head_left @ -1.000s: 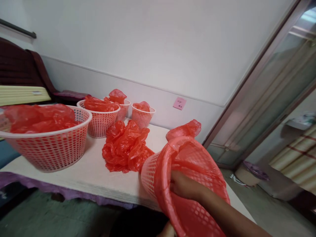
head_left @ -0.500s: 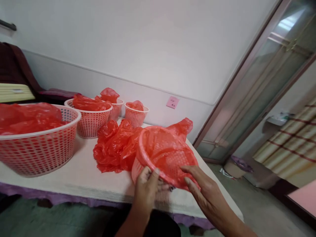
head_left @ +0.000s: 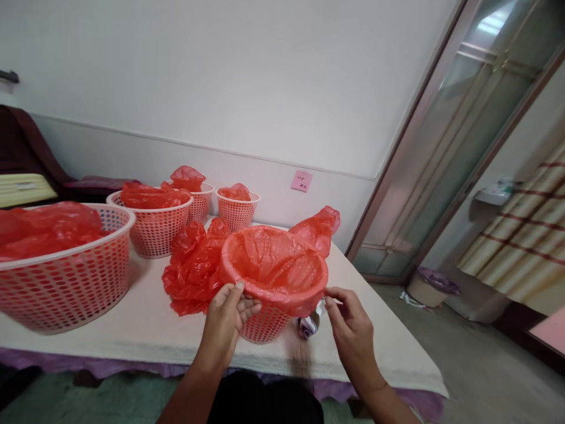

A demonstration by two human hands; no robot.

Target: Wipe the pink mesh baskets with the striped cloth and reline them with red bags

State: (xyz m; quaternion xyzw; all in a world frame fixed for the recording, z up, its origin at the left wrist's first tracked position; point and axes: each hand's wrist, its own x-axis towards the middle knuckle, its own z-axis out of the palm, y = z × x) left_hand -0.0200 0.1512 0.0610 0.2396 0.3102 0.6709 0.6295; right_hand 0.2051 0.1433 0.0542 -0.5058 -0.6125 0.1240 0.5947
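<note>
Head view. Table (head_left: 388, 341): pale top showing between lined basket (head_left: 265, 327) and near edge, and on to the right edge; left side bounded by crumpled red bags (head_left: 192, 274), then large basket (head_left: 75, 294). Lined basket: near the front, red bag (head_left: 276, 259) turned over its rim. Left hand (head_left: 225, 321): thumb on rim, fingers beneath, gripping. Right hand (head_left: 353, 324): fingers half bent at bag's right edge; pinch cannot be told.
</note>
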